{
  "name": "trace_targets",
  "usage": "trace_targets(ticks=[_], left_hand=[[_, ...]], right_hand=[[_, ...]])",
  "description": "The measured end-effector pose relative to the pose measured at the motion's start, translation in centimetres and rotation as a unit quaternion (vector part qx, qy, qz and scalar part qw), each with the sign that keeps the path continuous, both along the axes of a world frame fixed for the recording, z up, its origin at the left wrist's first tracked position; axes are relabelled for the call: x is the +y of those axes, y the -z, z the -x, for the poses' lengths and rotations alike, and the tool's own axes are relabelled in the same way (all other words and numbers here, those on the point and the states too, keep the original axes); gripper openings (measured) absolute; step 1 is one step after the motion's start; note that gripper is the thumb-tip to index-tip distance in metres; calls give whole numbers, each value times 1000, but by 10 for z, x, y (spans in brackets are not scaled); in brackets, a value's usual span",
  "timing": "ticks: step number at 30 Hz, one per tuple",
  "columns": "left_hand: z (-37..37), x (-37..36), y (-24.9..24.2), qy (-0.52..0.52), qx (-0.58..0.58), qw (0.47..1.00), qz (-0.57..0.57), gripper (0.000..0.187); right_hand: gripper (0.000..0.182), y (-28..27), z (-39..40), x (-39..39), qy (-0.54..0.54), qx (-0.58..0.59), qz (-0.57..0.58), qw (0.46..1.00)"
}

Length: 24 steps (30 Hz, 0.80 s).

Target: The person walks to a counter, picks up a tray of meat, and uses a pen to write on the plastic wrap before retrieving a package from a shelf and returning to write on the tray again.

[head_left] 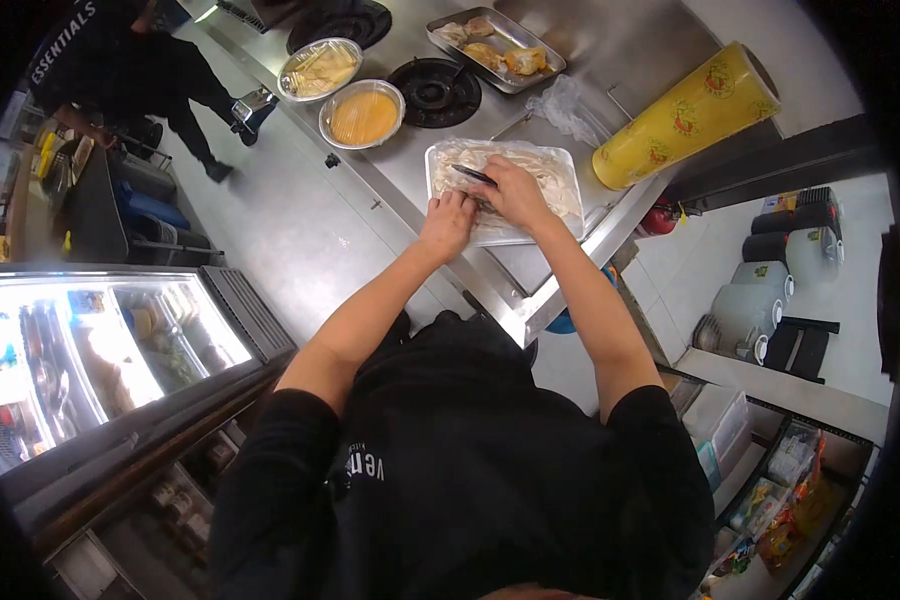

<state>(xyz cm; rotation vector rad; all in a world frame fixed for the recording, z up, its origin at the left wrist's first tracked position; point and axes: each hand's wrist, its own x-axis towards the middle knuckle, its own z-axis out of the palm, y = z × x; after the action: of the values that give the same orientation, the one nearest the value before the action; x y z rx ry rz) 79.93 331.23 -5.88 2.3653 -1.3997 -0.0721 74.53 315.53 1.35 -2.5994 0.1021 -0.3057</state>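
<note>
A white rectangular tray (574,180) holds pale, strip-like food under clear plastic film (540,165). My right hand (515,192) is over the middle of the tray, closed around a slim black tool (473,174) that points left; its exact kind I cannot tell. Beside it, at the tray's left edge, my left hand (448,222) has its fingers bent together and pressed on the film. A large yellow roll (685,115) lies slanted just right of the tray, with crumpled clear plastic (566,105) behind.
Two film-covered bowls, one with yellow-orange contents (363,116) and one with pale pieces (320,70), stand beside black burners (434,92). A metal pan (540,83) holds browned food pieces. Another person (165,75) stands at left, beyond a lit display fridge (120,350). Jugs (745,310) sit at right.
</note>
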Motion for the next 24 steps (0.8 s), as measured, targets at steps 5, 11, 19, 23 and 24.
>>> trace_targets(ticks=[5, 11, 19, 23, 24], left_hand=[[-3, 3, 3, 58, -84, 992, 67, 23], [3, 4, 5, 46, -36, 998, 14, 18], [13, 2, 6, 4, 23, 999, 48, 24], [13, 6, 7, 36, 25, 990, 137, 30], [12, 7, 7, 35, 25, 990, 137, 30]], right_hand=[[32, 0, -2, 1, 8, 20, 7, 1000], [33, -5, 0, 2, 6, 14, 3, 1000], [32, -2, 1, 2, 7, 9, -1, 1000], [30, -2, 1, 2, 4, 16, 0, 1000], [30, -1, 0, 2, 4, 16, 0, 1000]])
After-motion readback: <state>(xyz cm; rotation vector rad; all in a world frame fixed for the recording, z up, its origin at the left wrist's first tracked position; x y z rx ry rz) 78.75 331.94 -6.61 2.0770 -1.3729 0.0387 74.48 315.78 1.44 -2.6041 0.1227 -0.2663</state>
